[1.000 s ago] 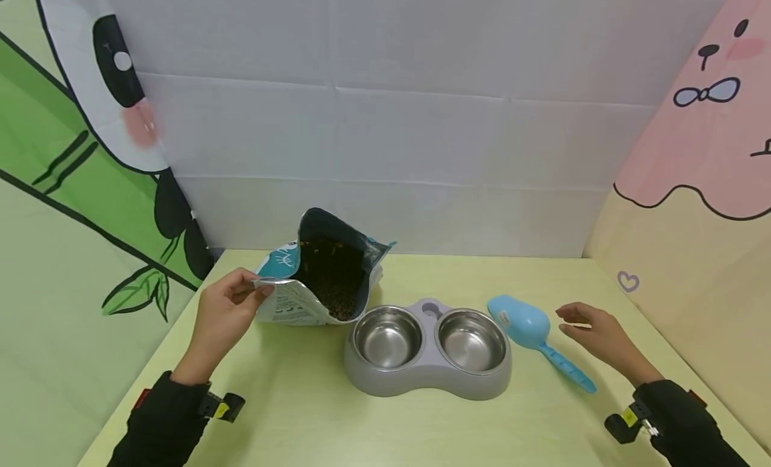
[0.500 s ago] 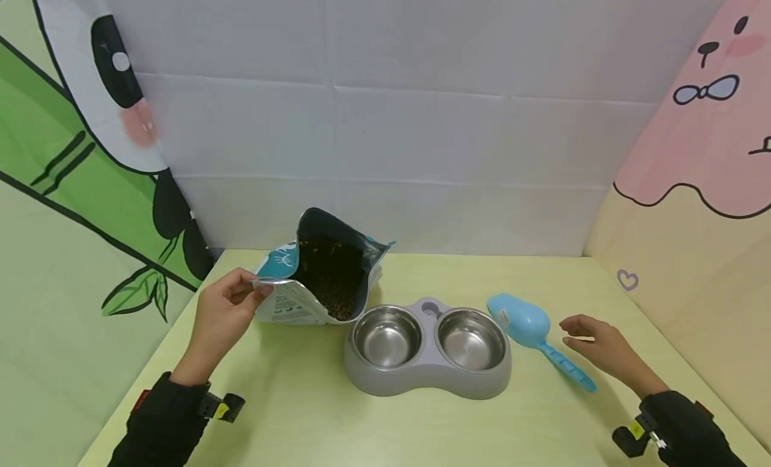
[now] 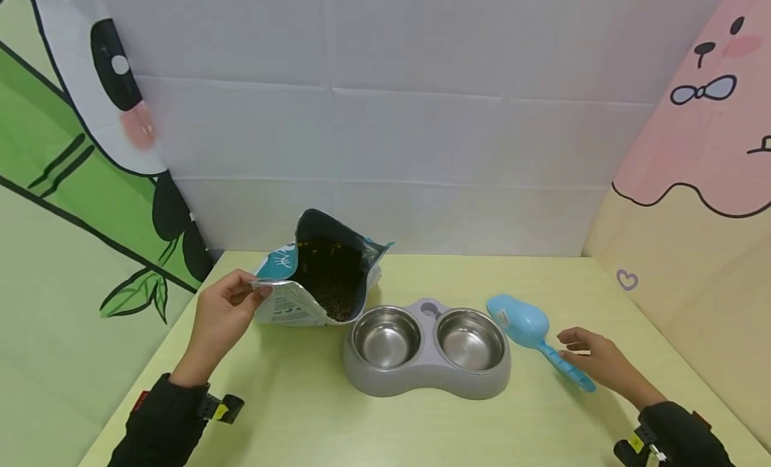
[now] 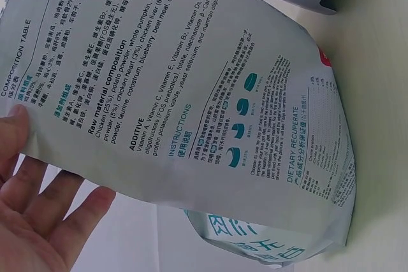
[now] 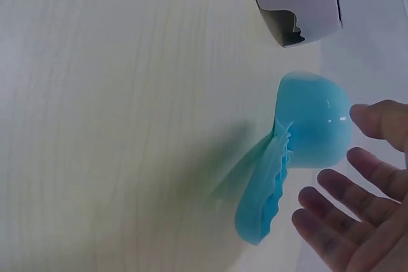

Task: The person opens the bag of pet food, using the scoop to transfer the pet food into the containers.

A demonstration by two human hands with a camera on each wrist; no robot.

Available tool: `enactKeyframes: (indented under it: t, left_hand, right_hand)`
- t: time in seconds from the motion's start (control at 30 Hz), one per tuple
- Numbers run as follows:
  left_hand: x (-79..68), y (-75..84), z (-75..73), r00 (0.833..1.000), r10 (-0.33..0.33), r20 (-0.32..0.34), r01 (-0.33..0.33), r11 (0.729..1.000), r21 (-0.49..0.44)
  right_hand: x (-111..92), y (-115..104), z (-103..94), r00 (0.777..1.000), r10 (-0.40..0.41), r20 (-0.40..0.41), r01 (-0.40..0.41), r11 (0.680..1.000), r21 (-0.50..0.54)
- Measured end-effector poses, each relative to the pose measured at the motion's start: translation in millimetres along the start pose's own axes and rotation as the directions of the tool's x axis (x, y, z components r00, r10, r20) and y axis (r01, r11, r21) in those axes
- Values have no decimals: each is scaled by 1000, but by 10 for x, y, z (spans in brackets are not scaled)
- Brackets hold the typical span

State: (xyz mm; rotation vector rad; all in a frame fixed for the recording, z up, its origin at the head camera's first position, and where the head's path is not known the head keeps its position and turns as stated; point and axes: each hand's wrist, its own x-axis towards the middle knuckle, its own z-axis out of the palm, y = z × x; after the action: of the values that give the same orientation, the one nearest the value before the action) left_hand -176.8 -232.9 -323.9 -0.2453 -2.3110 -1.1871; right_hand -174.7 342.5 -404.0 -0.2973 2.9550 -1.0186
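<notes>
"While you have the bag [image 3: 292, 303] in sight, where does it sit?"

"Far left on the table [image 3: 458, 430], tilted, its mouth gaping toward us over brown pellets [image 3: 337, 293]; the blue scoop [image 3: 523, 323] lies toward the right, its handle slanting to the near right."

"And the fingers?"

"The left hand [image 3: 223, 316] pinches the bag's rim between thumb and fingertips; the right hand [image 3: 602, 361] holds nothing, its fingers spread and loosely bent near the scoop's handle; whether they touch it, I can't tell."

"What stands between?"

"A grey stand [image 3: 427, 381] with two shiny metal bowls [image 3: 387, 340]; it is just beside bag and scoop alike."

"Then the surface and the room?"

"Pale yellow, faintly grained in the right wrist view; behind the tabletop hangs a white sheet [image 3: 421, 139] with straight fold lines; on the left, a pale green panel [image 3: 60, 253] with leaves and part of a black-and-white cartoon figure [image 3: 114, 106]; on the right, a cream panel [image 3: 674, 253] with a pink cartoon figure [image 3: 680, 166] and a small purple heart [image 3: 627, 279]; black sleeves [image 3: 159, 420] cover both forearms."
</notes>
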Motion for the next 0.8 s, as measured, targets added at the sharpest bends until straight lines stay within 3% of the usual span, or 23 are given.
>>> enactKeyframes:
  t: [0.2,0.5,0.8]
  left_hand:
    - [-9,-12,2,1000,3,-1,-3,1000,4]
    - [1,2,1,1000,-10,5,10,1000,14]
    - [-3,1,0,1000,-22,9,22,1000,7]
  right_hand:
    - [11,0,56,997,61,49,-59,997,-40]
    - [64,25,125,994,94,64,-86,989,-118]
    - [108,64,202,981,173,91,-161,979,-128]
